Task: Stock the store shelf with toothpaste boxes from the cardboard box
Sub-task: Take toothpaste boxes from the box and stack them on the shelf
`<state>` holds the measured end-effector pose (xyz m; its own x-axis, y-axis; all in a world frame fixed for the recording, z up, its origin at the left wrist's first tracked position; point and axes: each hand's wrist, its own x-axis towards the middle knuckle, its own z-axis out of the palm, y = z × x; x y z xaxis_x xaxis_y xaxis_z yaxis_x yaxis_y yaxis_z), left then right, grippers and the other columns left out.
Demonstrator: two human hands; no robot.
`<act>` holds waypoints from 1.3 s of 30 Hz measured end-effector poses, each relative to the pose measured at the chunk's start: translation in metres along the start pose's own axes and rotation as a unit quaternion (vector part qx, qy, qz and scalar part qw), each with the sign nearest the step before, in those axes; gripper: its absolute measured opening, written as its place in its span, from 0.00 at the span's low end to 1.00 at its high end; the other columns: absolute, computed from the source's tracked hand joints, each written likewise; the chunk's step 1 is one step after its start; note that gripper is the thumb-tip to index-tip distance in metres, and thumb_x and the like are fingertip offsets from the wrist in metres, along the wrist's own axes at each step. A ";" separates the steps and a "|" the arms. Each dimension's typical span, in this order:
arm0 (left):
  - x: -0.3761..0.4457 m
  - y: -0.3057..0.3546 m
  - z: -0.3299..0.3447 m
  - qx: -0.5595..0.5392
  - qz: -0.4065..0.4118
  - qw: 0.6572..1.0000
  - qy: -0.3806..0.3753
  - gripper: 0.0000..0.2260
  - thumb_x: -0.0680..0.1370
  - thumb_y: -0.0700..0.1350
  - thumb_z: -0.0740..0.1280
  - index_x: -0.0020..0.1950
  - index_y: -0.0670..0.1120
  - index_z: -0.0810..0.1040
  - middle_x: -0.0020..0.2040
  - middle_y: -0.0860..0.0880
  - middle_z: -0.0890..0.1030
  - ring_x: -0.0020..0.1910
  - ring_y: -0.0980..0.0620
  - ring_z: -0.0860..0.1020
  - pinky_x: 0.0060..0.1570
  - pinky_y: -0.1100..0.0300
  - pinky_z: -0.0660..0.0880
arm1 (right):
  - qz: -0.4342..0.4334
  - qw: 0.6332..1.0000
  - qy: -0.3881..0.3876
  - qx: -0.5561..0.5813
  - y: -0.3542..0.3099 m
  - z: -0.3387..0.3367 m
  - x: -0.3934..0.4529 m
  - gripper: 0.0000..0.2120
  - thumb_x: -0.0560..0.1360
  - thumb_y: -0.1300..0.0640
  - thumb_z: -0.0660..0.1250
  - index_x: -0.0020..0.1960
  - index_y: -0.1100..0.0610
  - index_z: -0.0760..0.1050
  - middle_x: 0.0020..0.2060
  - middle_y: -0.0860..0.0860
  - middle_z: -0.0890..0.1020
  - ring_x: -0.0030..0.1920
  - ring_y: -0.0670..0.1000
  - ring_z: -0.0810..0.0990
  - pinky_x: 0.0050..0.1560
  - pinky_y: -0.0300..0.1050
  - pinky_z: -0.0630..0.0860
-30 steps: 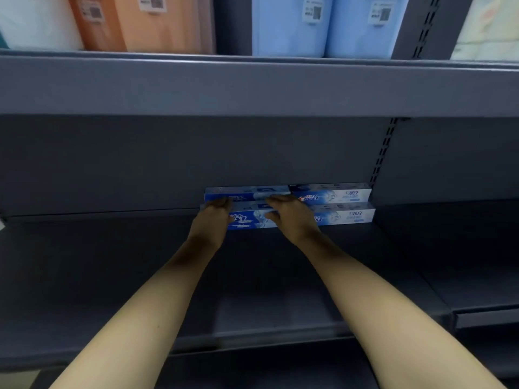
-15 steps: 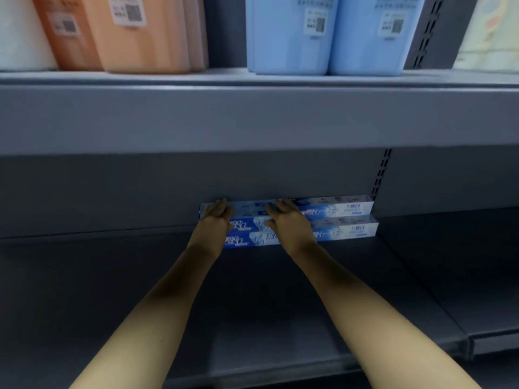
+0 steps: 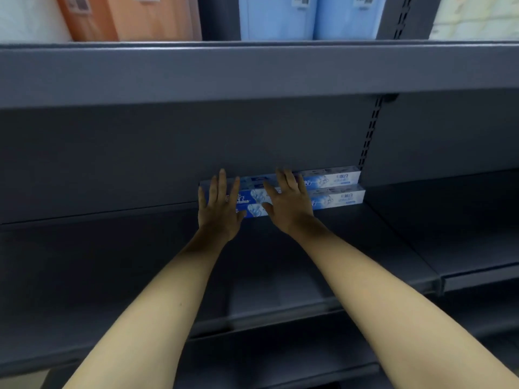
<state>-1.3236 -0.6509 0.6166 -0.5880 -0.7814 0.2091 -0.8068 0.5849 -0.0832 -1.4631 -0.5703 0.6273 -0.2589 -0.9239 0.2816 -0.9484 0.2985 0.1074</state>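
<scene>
Two long blue-and-white toothpaste boxes lie at the back of the dark grey shelf (image 3: 112, 248), against its rear wall. The rear box (image 3: 331, 176) sits slightly higher than the front box (image 3: 339, 197). My left hand (image 3: 219, 206) is spread flat with fingers apart, in front of the boxes' left end. My right hand (image 3: 289, 200) is also spread open, over the middle of the boxes. Neither hand grips a box. Whether the palms touch the boxes I cannot tell. The cardboard box is out of view.
An upper shelf (image 3: 252, 71) overhangs close above. On it stand orange packs (image 3: 134, 18), blue packs (image 3: 280, 15) and a white pack (image 3: 28, 18). A slotted upright (image 3: 370, 130) marks the bay's right edge, with another shelf bay (image 3: 463, 220) beyond.
Both hands have lifted off the boxes and opened, fingers now spread and pointing up. The boxes stay against the rear wall. The view shifted slightly downward.
</scene>
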 end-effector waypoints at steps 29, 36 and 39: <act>-0.314 0.213 0.069 -0.095 -0.011 0.992 -0.087 0.30 0.82 0.54 0.51 0.77 0.43 0.41 0.77 0.43 0.41 0.77 0.46 0.41 0.74 0.51 0.39 | -0.080 0.993 -0.014 0.081 0.071 0.063 -0.332 0.23 0.69 0.53 0.74 0.62 0.58 0.78 0.64 0.60 0.75 0.65 0.60 0.75 0.62 0.59 0.71; -0.379 0.218 0.129 -0.088 -0.046 0.969 -0.225 0.29 0.82 0.52 0.50 0.77 0.42 0.40 0.77 0.43 0.40 0.76 0.46 0.40 0.74 0.50 0.38 | -0.077 0.981 -0.142 0.111 0.054 0.122 -0.399 0.28 0.55 0.51 0.82 0.53 0.56 0.82 0.58 0.57 0.81 0.54 0.57 0.82 0.50 0.55 0.79; -0.396 0.214 0.167 -0.076 -0.049 0.956 -0.279 0.29 0.82 0.52 0.48 0.77 0.42 0.39 0.77 0.44 0.39 0.76 0.46 0.39 0.74 0.50 0.37 | -0.066 0.962 -0.231 0.126 0.045 0.161 -0.428 0.31 0.49 0.50 0.83 0.51 0.54 0.83 0.56 0.56 0.82 0.51 0.56 0.84 0.47 0.52 0.80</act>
<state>-1.2730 -0.2522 0.3535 -0.4837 -0.8032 -0.3477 -0.8666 0.4953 0.0612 -1.4242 -0.1999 0.3584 -0.1315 -0.9749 -0.1795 -0.9778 0.1573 -0.1381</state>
